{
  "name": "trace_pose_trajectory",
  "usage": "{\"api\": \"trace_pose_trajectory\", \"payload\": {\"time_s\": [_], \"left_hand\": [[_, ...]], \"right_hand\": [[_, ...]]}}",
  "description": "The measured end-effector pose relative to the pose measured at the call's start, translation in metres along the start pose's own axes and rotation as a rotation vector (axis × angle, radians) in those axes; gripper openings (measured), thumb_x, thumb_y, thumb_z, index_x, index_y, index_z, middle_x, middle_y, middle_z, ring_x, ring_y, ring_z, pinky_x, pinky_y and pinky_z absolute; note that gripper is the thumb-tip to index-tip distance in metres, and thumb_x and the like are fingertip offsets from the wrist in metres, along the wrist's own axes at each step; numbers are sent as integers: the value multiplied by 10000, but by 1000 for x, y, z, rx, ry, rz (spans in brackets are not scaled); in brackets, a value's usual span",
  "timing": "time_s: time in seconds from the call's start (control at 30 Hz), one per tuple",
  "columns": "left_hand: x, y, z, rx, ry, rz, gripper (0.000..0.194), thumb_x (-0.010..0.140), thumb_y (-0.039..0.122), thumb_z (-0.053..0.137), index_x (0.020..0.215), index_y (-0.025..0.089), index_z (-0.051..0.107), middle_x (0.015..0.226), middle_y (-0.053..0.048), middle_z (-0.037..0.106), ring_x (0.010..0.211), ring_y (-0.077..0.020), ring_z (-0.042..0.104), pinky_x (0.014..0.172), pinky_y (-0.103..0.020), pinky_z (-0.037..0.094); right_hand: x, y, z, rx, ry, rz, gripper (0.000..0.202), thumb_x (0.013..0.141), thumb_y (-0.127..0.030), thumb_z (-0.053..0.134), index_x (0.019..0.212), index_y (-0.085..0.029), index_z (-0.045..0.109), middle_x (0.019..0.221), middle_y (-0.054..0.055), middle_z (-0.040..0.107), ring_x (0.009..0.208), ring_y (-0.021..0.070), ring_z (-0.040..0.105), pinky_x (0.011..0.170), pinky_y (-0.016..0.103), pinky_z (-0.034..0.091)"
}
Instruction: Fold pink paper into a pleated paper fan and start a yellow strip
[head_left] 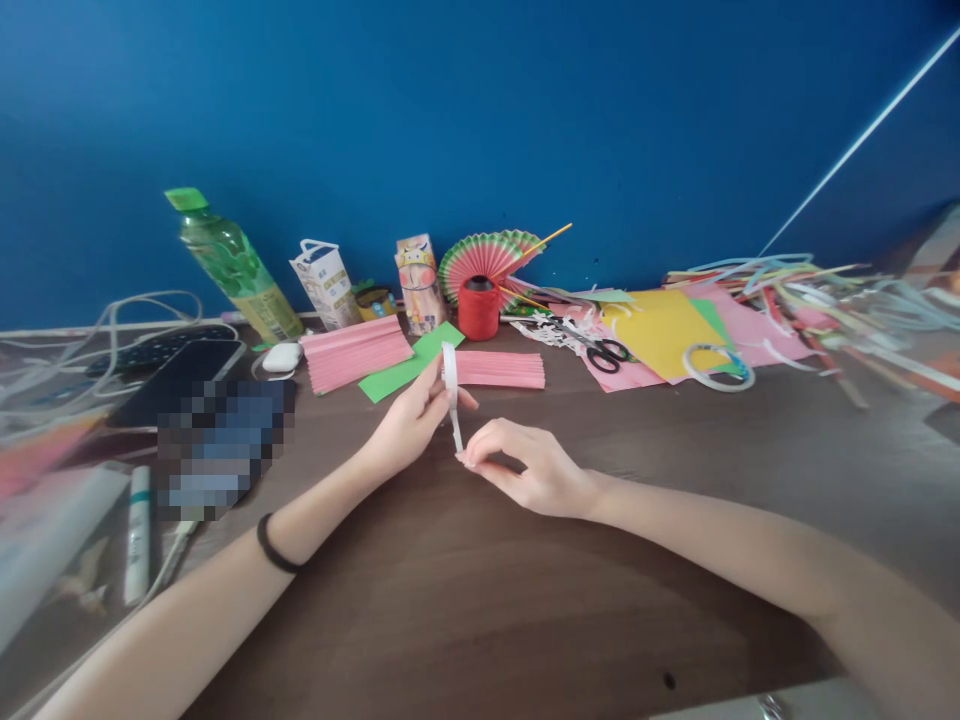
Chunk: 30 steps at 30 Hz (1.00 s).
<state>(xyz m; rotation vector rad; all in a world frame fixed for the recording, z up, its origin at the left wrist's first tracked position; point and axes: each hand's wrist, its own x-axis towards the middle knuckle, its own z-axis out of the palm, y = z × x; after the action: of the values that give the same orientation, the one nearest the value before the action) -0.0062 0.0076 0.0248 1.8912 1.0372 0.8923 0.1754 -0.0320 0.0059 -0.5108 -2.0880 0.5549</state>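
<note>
My left hand (pixel 412 420) holds a narrow roll of white tape (pixel 451 372) on edge above the table. A short strip runs down from the roll, and its end is pinched between the thumb and fingertips of my right hand (pixel 521 465). Just behind my hands lie a pleated pink paper (pixel 501 369), a green paper strip (pixel 412 363) and another pleated pink paper (pixel 356 352). Part of the nearer pleated piece is hidden by the roll and my left fingers.
At the back stand a green bottle (pixel 238 265), cartons (pixel 328 287), a red thread spool (pixel 478 308) and a folded paper fan (pixel 472 262). Black scissors (pixel 606 355), yellow paper (pixel 661 330) and a tape ring (pixel 718 368) lie right. A phone (pixel 225 450) and marker (pixel 138 535) lie left.
</note>
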Motion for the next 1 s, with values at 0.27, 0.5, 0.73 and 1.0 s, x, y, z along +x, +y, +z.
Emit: {"api": "trace_pose_trajectory", "payload": {"time_s": [0.27, 0.5, 0.73, 1.0], "left_hand": [[-2, -7, 0, -198, -209, 18, 729, 836, 207, 447, 1459, 200, 69, 1007, -63, 634, 915, -160, 560, 909, -367, 389], [-5, 3, 3, -125, -242, 9, 554, 872, 209, 402, 1414, 207, 286, 977, -57, 621, 869, -148, 522, 836, -318, 398], [-4, 11, -5, -168, -110, -19, 415, 866, 253, 428, 1269, 202, 512, 829, -34, 598, 782, -151, 506, 762, -311, 392], [-3, 15, -7, -26, -122, 24, 376, 867, 271, 408, 1194, 163, 559, 771, -20, 578, 736, -140, 503, 741, -291, 407]], "right_hand": [[18, 1, -16, 315, 313, 284, 80, 815, -207, 587, 842, -194, 513, 790, 1, 601, 723, 103, 613, 700, 261, 507], [32, 13, -33, 650, 483, 482, 243, 738, -309, 676, 812, -205, 468, 707, -51, 552, 628, 81, 586, 615, 238, 496], [30, 2, -30, 831, 249, 465, 248, 726, -342, 693, 745, -194, 495, 615, -54, 567, 537, 72, 556, 564, 237, 483], [28, 8, -26, 911, 120, 528, 240, 700, -301, 718, 710, -176, 514, 589, -54, 541, 513, 62, 519, 533, 228, 481]]}}
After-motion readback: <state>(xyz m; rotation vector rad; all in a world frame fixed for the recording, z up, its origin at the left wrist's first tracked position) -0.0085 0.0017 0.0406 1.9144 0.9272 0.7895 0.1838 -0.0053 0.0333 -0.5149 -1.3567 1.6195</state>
